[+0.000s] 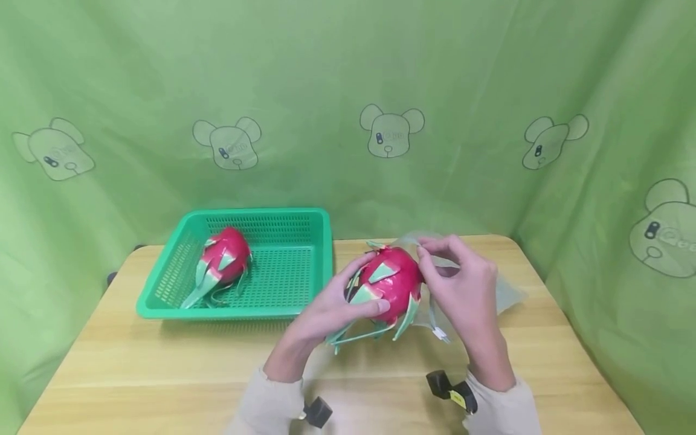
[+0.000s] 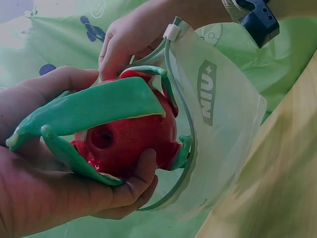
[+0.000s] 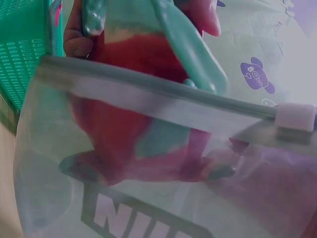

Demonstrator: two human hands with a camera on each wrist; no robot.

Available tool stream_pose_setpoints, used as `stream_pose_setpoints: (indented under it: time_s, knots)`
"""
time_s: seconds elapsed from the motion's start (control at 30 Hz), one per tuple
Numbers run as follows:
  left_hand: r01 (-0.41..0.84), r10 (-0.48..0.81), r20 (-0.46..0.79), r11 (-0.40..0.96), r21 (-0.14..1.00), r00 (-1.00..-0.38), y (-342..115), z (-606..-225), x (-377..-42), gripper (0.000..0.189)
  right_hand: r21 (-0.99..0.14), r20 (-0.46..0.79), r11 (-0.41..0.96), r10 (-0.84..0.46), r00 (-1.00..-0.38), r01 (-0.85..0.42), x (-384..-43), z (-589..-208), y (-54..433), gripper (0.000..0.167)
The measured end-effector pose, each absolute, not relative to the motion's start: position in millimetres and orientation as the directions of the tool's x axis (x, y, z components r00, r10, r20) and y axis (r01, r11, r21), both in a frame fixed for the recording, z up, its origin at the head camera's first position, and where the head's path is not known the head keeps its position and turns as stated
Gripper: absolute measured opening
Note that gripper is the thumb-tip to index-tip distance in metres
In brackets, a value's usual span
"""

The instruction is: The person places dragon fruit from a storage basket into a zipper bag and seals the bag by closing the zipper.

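My left hand [image 1: 333, 309] grips a model dragon fruit [image 1: 399, 291], red with green leaf scales, thumb on its near side. In the left wrist view, the fruit's far end [image 2: 168, 126] sits in the mouth of a translucent slider bag [image 2: 228, 134] marked "NIU+". My right hand [image 1: 462, 287] pinches the bag's rim beside the fruit. The white slider [image 2: 172, 32] is at one end of the mouth, which gapes around the fruit. Through the bag film in the right wrist view, the fruit's lower part [image 3: 119, 134] shows dimly.
A green perforated basket [image 1: 323, 266] stands at the left of the wooden table [image 1: 370, 386]. Inside it lies another dragon fruit [image 1: 229, 249] with long green leaves. Green curtains [image 1: 304, 72] with printed bear heads enclose the back and sides.
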State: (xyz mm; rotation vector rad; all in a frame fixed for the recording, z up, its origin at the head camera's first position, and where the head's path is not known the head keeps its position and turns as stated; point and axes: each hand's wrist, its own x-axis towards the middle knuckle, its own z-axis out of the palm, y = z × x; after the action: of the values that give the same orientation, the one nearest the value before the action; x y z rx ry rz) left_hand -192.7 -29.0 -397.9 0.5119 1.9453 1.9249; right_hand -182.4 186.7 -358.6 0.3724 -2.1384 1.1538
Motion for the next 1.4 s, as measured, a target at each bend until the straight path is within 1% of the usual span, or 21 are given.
stream_pose_setpoints:
  time_s: [0.3, 0.47, 0.7, 0.9, 1.1, 1.2, 1.27, 1.4]
  knots:
    - [-0.009, 0.503, -0.020, 0.024, 1.000, -0.864, -27, -402, -194, 0.085, -0.609, 0.684, 0.570, 0.025, -0.729, -0.552, -183, -361, 184, 0.009]
    - [0.008, 0.509, -0.001, 0.014, 1.000, -0.861, -27, -401, -197, 0.087, -0.580, 0.693, 0.589, -0.004, -0.720, -0.562, -184, -359, 181, 0.008]
    - [0.038, 0.514, 0.008, 0.048, 0.998, -0.858, -29, -404, -198, 0.089, -0.591, 0.652, 0.589, -0.054, -0.756, -0.551, -182, -359, 175, 0.009]
    - [0.072, 0.516, 0.041, 0.041, 0.997, -0.855, -25, -410, -197, 0.088, -0.612, 0.636, 0.558, -0.073, -0.768, -0.561, -178, -359, 172, 0.011]
    - [0.028, 0.435, 0.014, 0.026, 0.999, -0.900, -21, -413, -198, 0.084, -0.603, 0.637, 0.557, -0.097, -0.765, -0.572, -176, -359, 169, 0.012]
    - [-0.003, 0.409, -0.010, 0.019, 1.000, -0.912, -20, -416, -199, 0.083, -0.595, 0.643, 0.551, -0.112, -0.758, -0.585, -176, -360, 167, 0.013]
    - [-0.039, 0.388, -0.033, -0.007, 0.999, -0.921, -18, -418, -199, 0.080, -0.587, 0.650, 0.544, -0.124, -0.750, -0.600, -175, -361, 166, 0.014]
    - [-0.113, 0.326, -0.070, -0.115, 0.987, -0.943, -13, -422, -202, 0.074, -0.584, 0.656, 0.529, -0.140, -0.742, -0.616, -174, -361, 165, 0.016]
